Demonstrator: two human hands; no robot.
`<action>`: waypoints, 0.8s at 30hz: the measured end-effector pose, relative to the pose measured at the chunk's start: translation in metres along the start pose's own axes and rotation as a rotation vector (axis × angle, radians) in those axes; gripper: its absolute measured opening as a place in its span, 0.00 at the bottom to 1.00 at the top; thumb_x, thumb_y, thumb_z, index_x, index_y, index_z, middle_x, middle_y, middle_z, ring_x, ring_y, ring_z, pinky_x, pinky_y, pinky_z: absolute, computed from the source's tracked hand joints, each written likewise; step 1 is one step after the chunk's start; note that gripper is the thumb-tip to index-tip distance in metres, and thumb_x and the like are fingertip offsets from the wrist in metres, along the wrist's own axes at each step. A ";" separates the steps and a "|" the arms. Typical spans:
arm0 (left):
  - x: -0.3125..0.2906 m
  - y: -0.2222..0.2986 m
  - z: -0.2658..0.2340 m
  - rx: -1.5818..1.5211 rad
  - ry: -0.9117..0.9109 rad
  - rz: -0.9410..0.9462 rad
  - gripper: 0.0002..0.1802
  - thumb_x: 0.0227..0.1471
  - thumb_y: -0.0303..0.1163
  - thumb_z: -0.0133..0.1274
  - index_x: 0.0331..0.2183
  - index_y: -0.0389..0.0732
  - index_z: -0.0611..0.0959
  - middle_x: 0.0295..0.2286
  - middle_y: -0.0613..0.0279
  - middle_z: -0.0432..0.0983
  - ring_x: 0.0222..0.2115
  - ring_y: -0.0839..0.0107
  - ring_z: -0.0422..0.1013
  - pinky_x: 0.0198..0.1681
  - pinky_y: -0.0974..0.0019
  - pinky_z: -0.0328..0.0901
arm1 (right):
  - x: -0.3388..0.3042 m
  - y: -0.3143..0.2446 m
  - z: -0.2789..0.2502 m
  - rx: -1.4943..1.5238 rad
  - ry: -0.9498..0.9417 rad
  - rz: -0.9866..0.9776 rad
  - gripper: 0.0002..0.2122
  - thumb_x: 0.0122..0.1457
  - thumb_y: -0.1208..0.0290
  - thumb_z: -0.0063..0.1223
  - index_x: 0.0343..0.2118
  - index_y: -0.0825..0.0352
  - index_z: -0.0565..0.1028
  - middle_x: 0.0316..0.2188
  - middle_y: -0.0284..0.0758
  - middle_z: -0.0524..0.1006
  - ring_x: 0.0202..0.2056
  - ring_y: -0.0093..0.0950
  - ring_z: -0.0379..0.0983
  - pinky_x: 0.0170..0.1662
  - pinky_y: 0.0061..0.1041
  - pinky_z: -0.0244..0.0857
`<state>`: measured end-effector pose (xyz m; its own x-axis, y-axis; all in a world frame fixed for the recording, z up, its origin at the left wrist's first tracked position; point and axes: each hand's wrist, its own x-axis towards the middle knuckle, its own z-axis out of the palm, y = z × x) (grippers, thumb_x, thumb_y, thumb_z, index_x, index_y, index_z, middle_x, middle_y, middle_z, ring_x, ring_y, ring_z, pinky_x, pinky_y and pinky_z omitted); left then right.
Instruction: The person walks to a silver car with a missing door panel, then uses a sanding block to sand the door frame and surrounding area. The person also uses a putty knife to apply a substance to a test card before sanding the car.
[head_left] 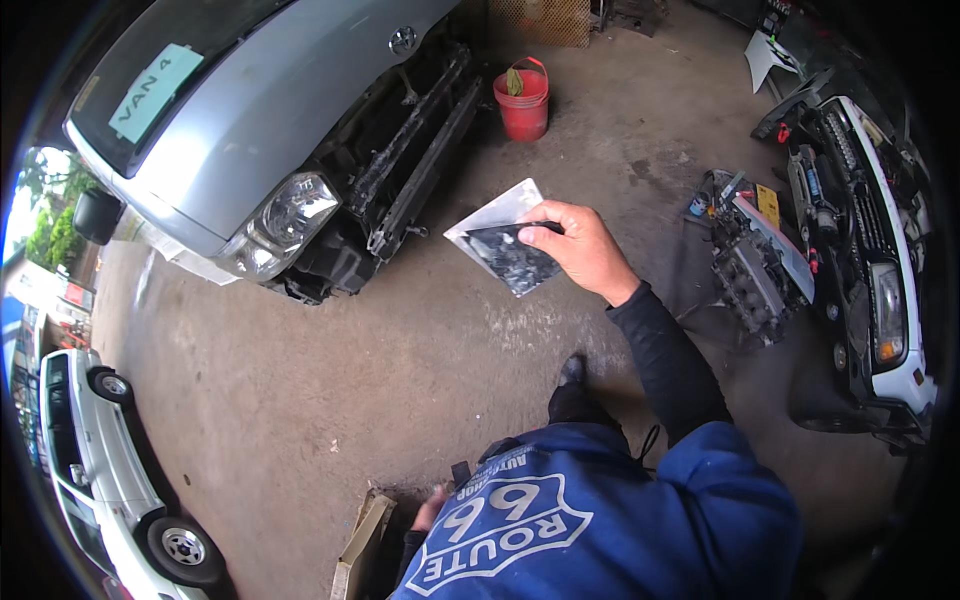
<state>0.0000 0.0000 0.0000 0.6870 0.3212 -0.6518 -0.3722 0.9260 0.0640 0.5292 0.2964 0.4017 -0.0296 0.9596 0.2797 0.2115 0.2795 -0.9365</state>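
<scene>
"Concrete flooring [320,370], brown and stained, spreads across a workshop. What stands on it?"

"Upper left of the frame, a silver van [240,110], its front framework bare; upper centre, a red bucket [522,115]; right edge, a white car [885,290]."

"And the piece I'm handling?"

"Near the centre, held in the air: a thin, four-cornered sheet [507,245], pale toward its upper left, dark and mottled toward its lower right. I judge it light and fairly stiff, since it holds flat from one edge; its shiny face may be slippery. I'd grip that right-hand edge, thumb over fingers, without bending it."

"How are the hands?"

"My right hand [580,245] pinches the sheet narrowly, thumb on the near face. My left hand [430,508], lower centre, is partly hidden by the blue top [650,500], near a cardboard box [360,545]; how open it is, or whether it holds anything, I cannot tell."
</scene>
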 end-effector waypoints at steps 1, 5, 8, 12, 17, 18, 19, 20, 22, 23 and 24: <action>0.005 0.014 0.039 0.006 0.013 0.003 0.46 0.56 0.65 0.50 0.65 0.43 0.63 0.60 0.51 0.65 0.59 0.53 0.64 0.59 0.49 0.64 | 0.005 0.011 -0.019 -0.008 0.023 0.031 0.06 0.61 0.75 0.58 0.38 0.71 0.79 0.31 0.27 0.79 0.36 0.14 0.71 0.42 0.19 0.67; 0.061 0.097 0.161 1.241 0.671 -0.027 0.29 0.61 0.57 0.47 0.42 0.39 0.84 0.39 0.57 0.83 0.40 0.60 0.78 0.43 0.58 0.71 | 0.021 0.052 -0.092 0.017 0.064 0.171 0.07 0.61 0.75 0.58 0.38 0.72 0.79 0.30 0.28 0.79 0.35 0.14 0.71 0.40 0.19 0.67; 0.143 0.120 0.195 1.742 0.751 0.157 0.23 0.60 0.49 0.50 0.39 0.39 0.87 0.33 0.56 0.85 0.39 0.63 0.80 0.38 0.59 0.72 | 0.033 0.067 -0.148 -0.109 0.055 0.130 0.07 0.59 0.74 0.58 0.37 0.73 0.79 0.29 0.36 0.81 0.32 0.18 0.73 0.38 0.24 0.68; 0.240 0.109 0.217 1.306 0.978 0.540 0.25 0.60 0.52 0.49 0.43 0.42 0.86 0.33 0.55 0.85 0.37 0.60 0.80 0.38 0.59 0.73 | 0.052 0.089 -0.210 -0.186 0.054 0.138 0.07 0.59 0.75 0.58 0.36 0.73 0.78 0.29 0.39 0.80 0.32 0.20 0.74 0.38 0.25 0.68; 0.307 0.162 0.233 1.318 0.584 -0.016 0.22 0.62 0.49 0.49 0.45 0.43 0.81 0.35 0.62 0.79 0.29 0.69 0.76 0.28 0.62 0.73 | 0.101 0.128 -0.274 -0.247 0.009 0.173 0.06 0.57 0.77 0.57 0.35 0.73 0.78 0.29 0.40 0.79 0.31 0.26 0.75 0.38 0.26 0.68; 0.325 0.172 0.232 1.431 0.490 -0.039 0.21 0.62 0.50 0.48 0.44 0.43 0.81 0.34 0.62 0.78 0.28 0.69 0.76 0.28 0.62 0.72 | 0.116 0.138 -0.287 -0.260 -0.014 0.160 0.06 0.57 0.76 0.58 0.35 0.73 0.78 0.29 0.42 0.79 0.31 0.31 0.77 0.38 0.27 0.68; 0.341 0.186 0.229 1.550 0.346 -0.098 0.20 0.62 0.49 0.47 0.43 0.44 0.81 0.33 0.62 0.78 0.28 0.69 0.76 0.28 0.60 0.72 | 0.134 0.150 -0.302 -0.276 -0.035 0.160 0.06 0.57 0.76 0.58 0.35 0.73 0.78 0.29 0.42 0.79 0.31 0.32 0.77 0.38 0.28 0.68; 0.357 0.199 0.225 1.579 0.324 -0.095 0.18 0.62 0.48 0.47 0.42 0.46 0.81 0.32 0.62 0.77 0.28 0.69 0.75 0.28 0.59 0.72 | 0.150 0.164 -0.317 -0.289 -0.053 0.163 0.06 0.57 0.76 0.58 0.35 0.72 0.78 0.30 0.43 0.79 0.31 0.34 0.77 0.37 0.28 0.68; 0.390 0.233 0.224 1.951 0.097 0.110 0.15 0.62 0.45 0.45 0.41 0.48 0.80 0.31 0.61 0.77 0.28 0.67 0.75 0.28 0.57 0.71 | 0.180 0.186 -0.346 -0.310 -0.070 0.143 0.06 0.56 0.77 0.58 0.35 0.72 0.78 0.29 0.44 0.79 0.32 0.39 0.77 0.37 0.30 0.68; 0.420 0.259 0.234 2.187 0.056 -0.058 0.16 0.63 0.43 0.43 0.44 0.47 0.79 0.33 0.60 0.78 0.30 0.65 0.77 0.28 0.56 0.72 | 0.193 0.194 -0.360 -0.335 -0.067 0.190 0.06 0.55 0.77 0.58 0.34 0.73 0.78 0.29 0.44 0.78 0.32 0.40 0.77 0.37 0.30 0.68; 0.450 0.286 0.253 2.417 -0.030 -0.228 0.17 0.64 0.41 0.41 0.46 0.46 0.79 0.36 0.58 0.79 0.33 0.63 0.78 0.29 0.55 0.72 | 0.212 0.201 -0.377 -0.358 -0.054 0.179 0.06 0.55 0.77 0.58 0.34 0.73 0.78 0.29 0.44 0.78 0.32 0.40 0.77 0.37 0.30 0.68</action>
<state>0.3604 0.4592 -0.0841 0.6097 0.2087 -0.7646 0.7167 -0.5572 0.4194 0.9334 0.5445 0.3523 -0.0103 0.9951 0.0985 0.5442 0.0883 -0.8343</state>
